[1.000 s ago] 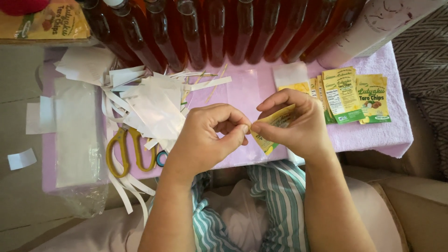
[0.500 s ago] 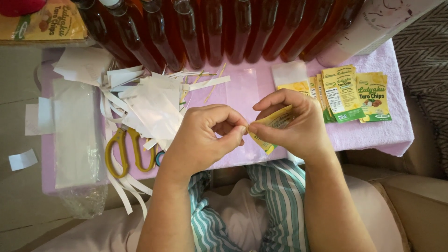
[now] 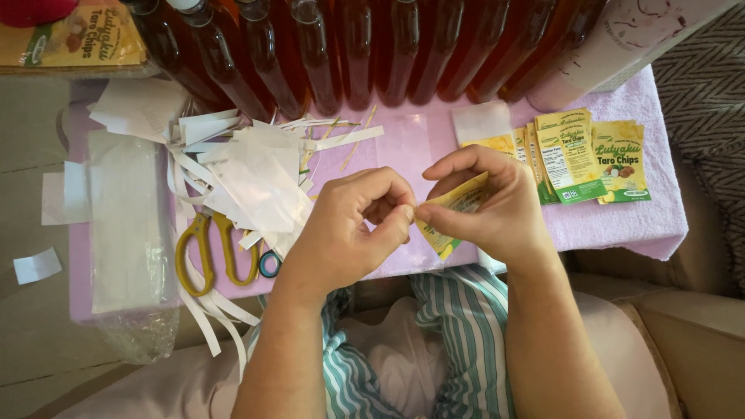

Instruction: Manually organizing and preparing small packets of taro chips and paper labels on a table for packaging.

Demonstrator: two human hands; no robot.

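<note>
Where the upper edge cuts them off, only lower bodies of amber bottles (image 3: 365,54), necks unseen. Below, a pink-clothed bench (image 3: 621,225), near edge hidden behind forearms. Left of centre, a heap of white paper strips (image 3: 248,174), partly burying yellow-handled scissors (image 3: 209,248), blades out of sight. Right hand (image 3: 489,209) pinched shut on a yellow label (image 3: 458,206), mostly covered by fingers. Left hand (image 3: 349,229) pinching at that label's edge, hold itself too small to make out. Further right, stacked labels (image 3: 590,155).
</note>
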